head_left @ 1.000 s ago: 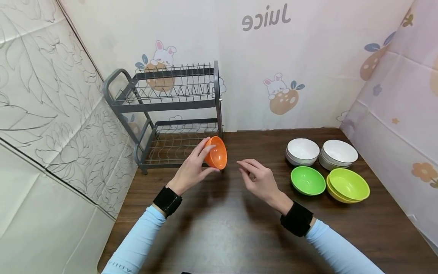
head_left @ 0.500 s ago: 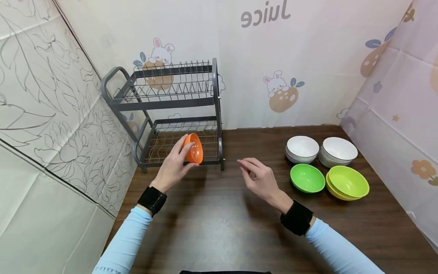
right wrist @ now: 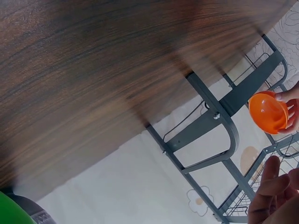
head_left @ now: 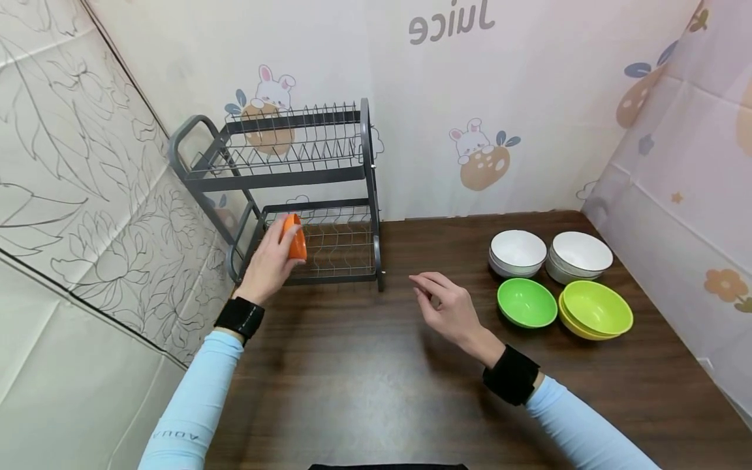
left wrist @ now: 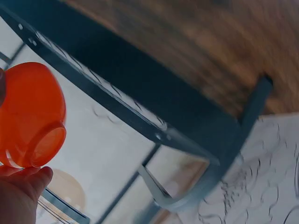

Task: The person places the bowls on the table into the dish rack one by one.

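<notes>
My left hand [head_left: 266, 266] grips a small orange bowl [head_left: 298, 241], fingers on its outside and thumb at the lower rim. The bowl is tipped on its side, its mouth facing right, and overlaps the lower tier of a dark grey dish rack [head_left: 282, 179] in the head view. In the left wrist view the bowl's foot ring [left wrist: 49, 145] shows, with the rack's frame beside it. My right hand [head_left: 451, 312] hangs over the table with loosely curled fingers and nothing in them. From the right wrist, the orange bowl [right wrist: 267, 114] appears beyond that hand's fingers [right wrist: 270, 175].
At the table's right stand white bowls [head_left: 518, 251] in two stacks. In front of them sit a green bowl [head_left: 527, 303] and stacked yellow-green bowls [head_left: 598, 308]. The brown wooden table [head_left: 364, 365] meets a patterned wall covering [head_left: 411, 130] at the back and sides.
My left hand has carried the orange bowl leftward and slightly away, from the rack's right end to before its lower tier, and the bowl's mouth shows less. The right hand stays nearly still.
</notes>
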`<state>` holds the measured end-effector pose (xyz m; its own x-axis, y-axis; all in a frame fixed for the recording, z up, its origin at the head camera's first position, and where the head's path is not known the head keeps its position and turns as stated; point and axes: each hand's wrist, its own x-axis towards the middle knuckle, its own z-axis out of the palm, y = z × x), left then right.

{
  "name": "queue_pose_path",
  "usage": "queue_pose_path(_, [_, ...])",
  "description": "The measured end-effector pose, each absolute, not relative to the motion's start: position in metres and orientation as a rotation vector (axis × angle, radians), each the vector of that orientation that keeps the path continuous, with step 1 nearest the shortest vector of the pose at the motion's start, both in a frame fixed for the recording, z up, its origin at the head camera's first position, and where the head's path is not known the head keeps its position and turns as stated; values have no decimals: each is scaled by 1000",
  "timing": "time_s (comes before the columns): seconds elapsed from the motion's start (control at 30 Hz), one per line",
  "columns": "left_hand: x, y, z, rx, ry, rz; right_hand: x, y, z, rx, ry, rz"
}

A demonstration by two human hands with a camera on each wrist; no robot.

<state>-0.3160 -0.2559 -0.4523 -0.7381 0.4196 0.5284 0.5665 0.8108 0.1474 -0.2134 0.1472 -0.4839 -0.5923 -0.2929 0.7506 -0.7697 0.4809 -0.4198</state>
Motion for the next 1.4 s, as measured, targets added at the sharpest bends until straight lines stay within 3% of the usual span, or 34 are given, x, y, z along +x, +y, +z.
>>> queue_pose_path(0.4, [-354, -293, -438, -632, -2673, -307, -214, 148, -488, 862, -2134, 1051])
queue_pose_path(1.0, [-397, -308, -431, -657, -2803, -262, -218, 150, -487, 833, -2157, 1044])
queue_pose_path(1.4, [-404, -310, -439, -653, -2823, -228, -215, 152, -490, 825, -2173, 1032])
